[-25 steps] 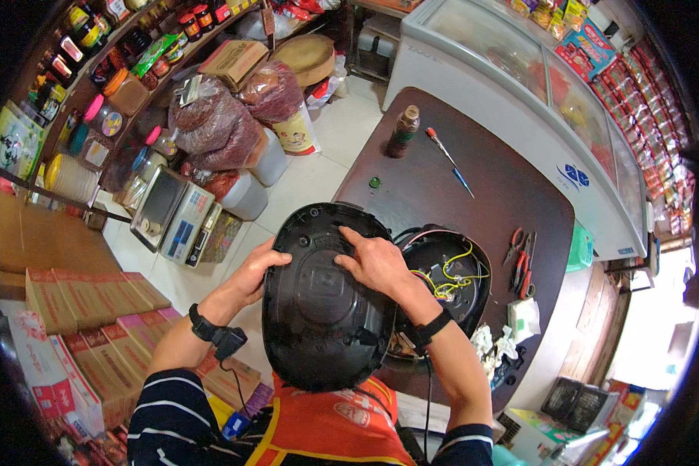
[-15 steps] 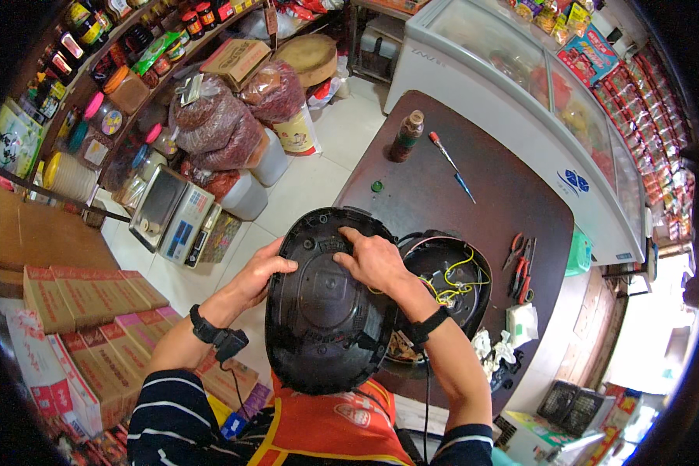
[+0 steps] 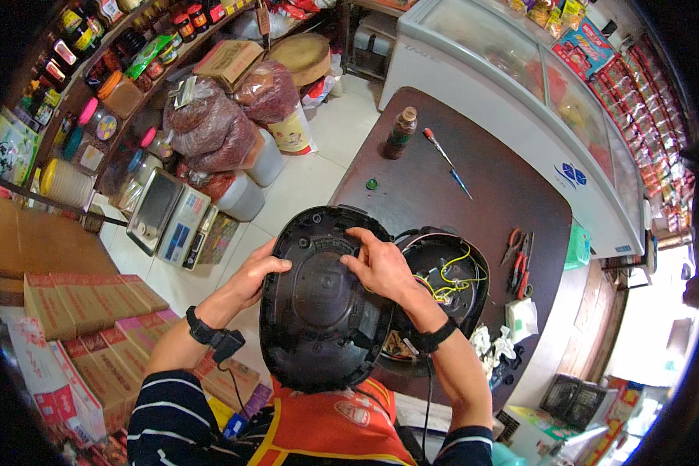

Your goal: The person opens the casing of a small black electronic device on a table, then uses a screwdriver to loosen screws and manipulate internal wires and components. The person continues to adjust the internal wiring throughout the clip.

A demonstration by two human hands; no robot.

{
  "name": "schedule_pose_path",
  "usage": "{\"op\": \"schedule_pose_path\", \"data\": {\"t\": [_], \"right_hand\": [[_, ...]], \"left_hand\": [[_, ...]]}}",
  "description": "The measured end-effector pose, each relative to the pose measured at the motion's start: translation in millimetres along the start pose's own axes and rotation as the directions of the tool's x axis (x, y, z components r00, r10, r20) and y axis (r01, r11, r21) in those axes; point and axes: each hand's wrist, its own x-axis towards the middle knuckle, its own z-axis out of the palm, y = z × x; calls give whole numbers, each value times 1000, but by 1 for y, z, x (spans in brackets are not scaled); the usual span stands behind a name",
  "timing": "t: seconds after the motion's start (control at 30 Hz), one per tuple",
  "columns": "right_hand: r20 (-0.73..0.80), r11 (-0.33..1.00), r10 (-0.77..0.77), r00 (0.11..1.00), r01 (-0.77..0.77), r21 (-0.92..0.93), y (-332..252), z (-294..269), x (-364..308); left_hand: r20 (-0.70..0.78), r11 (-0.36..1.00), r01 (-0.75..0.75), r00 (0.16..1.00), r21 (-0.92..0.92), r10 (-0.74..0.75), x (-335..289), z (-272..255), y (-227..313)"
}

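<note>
A black oval plastic appliance cover (image 3: 324, 299) is tilted up in front of my red apron, its ribbed inner side facing me. My left hand (image 3: 250, 273) grips its left edge, thumb on the inner face and the other fingers hidden behind. At the upper right, my right hand (image 3: 382, 268) holds the rim, with the thumb bent over the inside and the index finger near the edge. Partly behind my right forearm, the open round appliance body (image 3: 474, 299) lies on the table, with yellow wires (image 3: 450, 289) inside it.
On the dark table (image 3: 505, 202) stand a brown bottle (image 3: 401, 133), a green cap (image 3: 371, 184), a screwdriver (image 3: 447, 161), red-handled pliers (image 3: 521, 273) and crumpled tissue (image 3: 491, 347). A chest freezer (image 3: 474, 70) borders its far side. A scale (image 3: 171, 221) and cartons (image 3: 93, 311) are at left.
The cover has shifted slightly left along with both hands. My right index finger has moved from the inner face toward the upper right rim.
</note>
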Motion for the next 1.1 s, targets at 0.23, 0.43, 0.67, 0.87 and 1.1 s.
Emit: {"op": "schedule_pose_path", "data": {"t": [0.23,0.43,0.67,0.87,1.1], "right_hand": [[-27,995,-75,997,73,-65,2,7,4],[-36,836,-353,935,299,-461,9,10,10],[18,710,-356,934,283,-645,9,16,27],[18,727,-344,939,279,-628,4,11,21],[-15,651,-444,896,311,-692,5,13,28]], "left_hand": [[16,999,-17,1000,27,17,-3,2,2],[19,997,-37,999,72,36,-3,5,3],[-1,993,-28,1000,116,28,-4,8,6],[-2,991,-45,999,130,46,-5,8,4],[3,991,-53,999,125,53,-6,9,5]]}}
